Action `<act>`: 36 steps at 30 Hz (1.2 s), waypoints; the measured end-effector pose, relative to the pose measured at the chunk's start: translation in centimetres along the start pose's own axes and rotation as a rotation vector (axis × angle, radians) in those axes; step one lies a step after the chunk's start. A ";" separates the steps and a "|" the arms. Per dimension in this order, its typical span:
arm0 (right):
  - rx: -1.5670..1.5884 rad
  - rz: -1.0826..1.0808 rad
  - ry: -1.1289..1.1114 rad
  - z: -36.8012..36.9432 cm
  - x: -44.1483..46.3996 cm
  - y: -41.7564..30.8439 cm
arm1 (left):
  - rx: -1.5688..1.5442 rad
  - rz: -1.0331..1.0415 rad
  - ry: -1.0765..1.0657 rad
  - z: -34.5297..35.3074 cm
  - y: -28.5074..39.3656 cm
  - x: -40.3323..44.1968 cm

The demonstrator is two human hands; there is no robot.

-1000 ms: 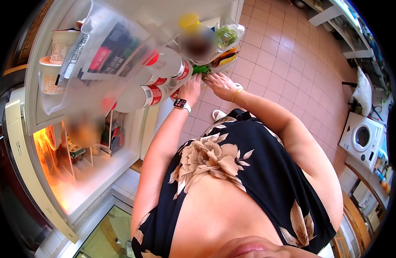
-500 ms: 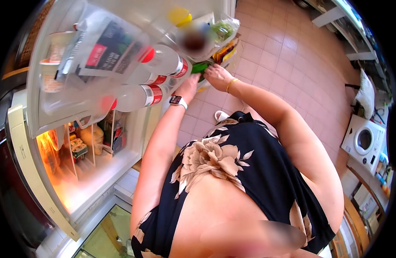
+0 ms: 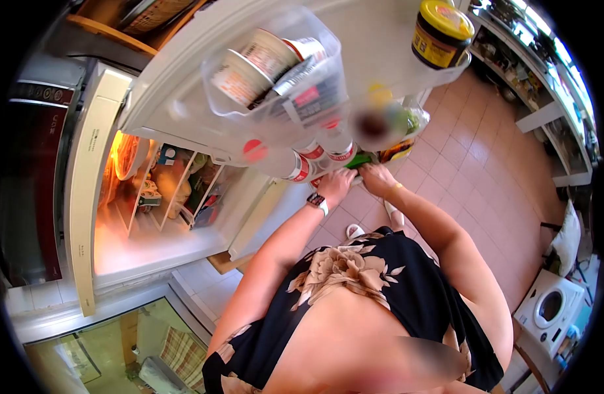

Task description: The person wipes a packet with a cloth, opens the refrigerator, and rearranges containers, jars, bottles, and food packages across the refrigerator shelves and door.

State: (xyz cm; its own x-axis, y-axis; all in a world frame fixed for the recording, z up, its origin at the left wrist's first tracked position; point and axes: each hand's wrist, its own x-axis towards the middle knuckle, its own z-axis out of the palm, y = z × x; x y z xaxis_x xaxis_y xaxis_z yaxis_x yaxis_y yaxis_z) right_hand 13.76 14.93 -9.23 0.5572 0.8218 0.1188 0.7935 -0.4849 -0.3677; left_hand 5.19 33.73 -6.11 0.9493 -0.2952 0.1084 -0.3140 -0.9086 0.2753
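Observation:
My left hand (image 3: pixel 336 185), with a watch on its wrist, is at the lowest shelf of the open fridge door, fingers curled at the shelf's front edge. My right hand (image 3: pixel 379 180) is close beside it, its fingers also bent inward. Just past my fingertips a green item (image 3: pixel 360 160) shows; its kind is not clear, and what my fingers close on is hidden. Clear bottles (image 3: pixel 338 146) with red-and-white labels and red caps stand in the door, left of the green item. A yellow-and-dark packet (image 3: pixel 396 151) sits to its right.
A higher door bin (image 3: pixel 216 105) holds paper cups (image 3: pixel 243 77) and packets. A yellow-lidded tub (image 3: pixel 441 36) stands on another door shelf. The lit fridge interior (image 3: pixel 151 253) is at left. Tiled floor (image 3: pixel 473 144) lies at right, with a washing machine (image 3: pixel 548 308) beyond.
My view has shifted, so the fridge door, bottles and both hands appear lower and further right. More of the upper door shelves shows, including the yellow-lidded tub. Both hands stay by the green item.

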 end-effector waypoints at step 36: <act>-0.020 -0.390 0.604 -41.1 11.6 -14.8 | 0.137 0.166 0.924 -37.2 4.9 2.3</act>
State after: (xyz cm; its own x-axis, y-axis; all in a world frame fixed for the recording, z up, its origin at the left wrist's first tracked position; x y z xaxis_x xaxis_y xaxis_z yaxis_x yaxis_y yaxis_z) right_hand 18.55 19.35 35.53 0.2661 0.6298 0.7298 0.9634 -0.2001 -0.1786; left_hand 5.21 39.61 31.00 0.4851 -0.1263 0.8653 -0.3831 -0.9202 0.0804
